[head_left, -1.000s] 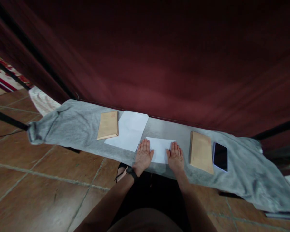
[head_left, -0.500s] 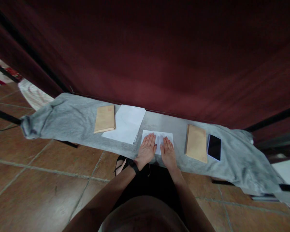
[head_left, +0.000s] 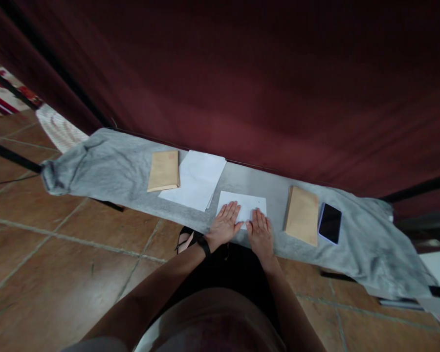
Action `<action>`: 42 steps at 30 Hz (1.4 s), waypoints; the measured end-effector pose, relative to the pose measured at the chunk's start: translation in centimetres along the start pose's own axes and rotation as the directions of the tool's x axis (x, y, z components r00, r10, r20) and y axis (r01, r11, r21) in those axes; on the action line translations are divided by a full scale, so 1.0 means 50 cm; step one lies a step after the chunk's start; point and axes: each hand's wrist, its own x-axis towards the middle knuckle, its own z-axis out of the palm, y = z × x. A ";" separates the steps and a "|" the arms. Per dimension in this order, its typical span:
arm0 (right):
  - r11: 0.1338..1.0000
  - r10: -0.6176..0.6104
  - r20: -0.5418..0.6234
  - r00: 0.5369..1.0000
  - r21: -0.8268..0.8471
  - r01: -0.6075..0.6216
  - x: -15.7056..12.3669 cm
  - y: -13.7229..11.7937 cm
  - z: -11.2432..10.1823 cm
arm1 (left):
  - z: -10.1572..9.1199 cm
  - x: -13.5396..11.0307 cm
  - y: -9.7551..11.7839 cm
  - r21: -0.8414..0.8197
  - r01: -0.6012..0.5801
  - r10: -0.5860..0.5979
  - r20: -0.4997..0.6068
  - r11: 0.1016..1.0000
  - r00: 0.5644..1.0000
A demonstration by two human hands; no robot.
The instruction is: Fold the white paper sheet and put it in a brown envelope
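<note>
The left hand (head_left: 225, 224) and right hand (head_left: 260, 235) lie flat and unclenched, gripping nothing, on the small white paper (head_left: 244, 199) beneath and just ahead of them; even palm pressure, worked outward without dragging, should keep it smooth and square. Right of them, on the grey-covered table (head_left: 256, 174), lie brown envelopes (head_left: 302, 215), then a phone (head_left: 330, 223). Ahead-left lie white sheets (head_left: 200, 177), partly under a second brown stack (head_left: 164, 169).
</note>
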 end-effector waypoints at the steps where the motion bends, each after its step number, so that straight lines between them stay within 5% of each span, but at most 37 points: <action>1: 1.000 0.005 -0.004 1.000 -0.006 -0.005 -0.003 0.005 -0.002 | 0.000 -0.002 -0.001 0.004 0.002 -0.002 -0.004 1.000 1.000; 31: 0.987 0.159 -0.149 0.976 0.012 -0.159 -0.027 0.037 -0.010 | 0.009 -0.001 -0.009 0.025 0.012 -0.011 -0.026 1.000 1.000; 38: 0.993 -0.014 0.013 1.000 0.117 0.013 0.038 -0.020 -0.005 | 0.001 0.003 -0.007 0.027 0.016 -0.016 -0.003 1.000 1.000; 42: 0.994 -0.021 0.087 0.996 0.110 0.011 0.063 -0.037 0.005 | -0.003 0.003 -0.007 0.029 0.011 -0.011 0.000 1.000 1.000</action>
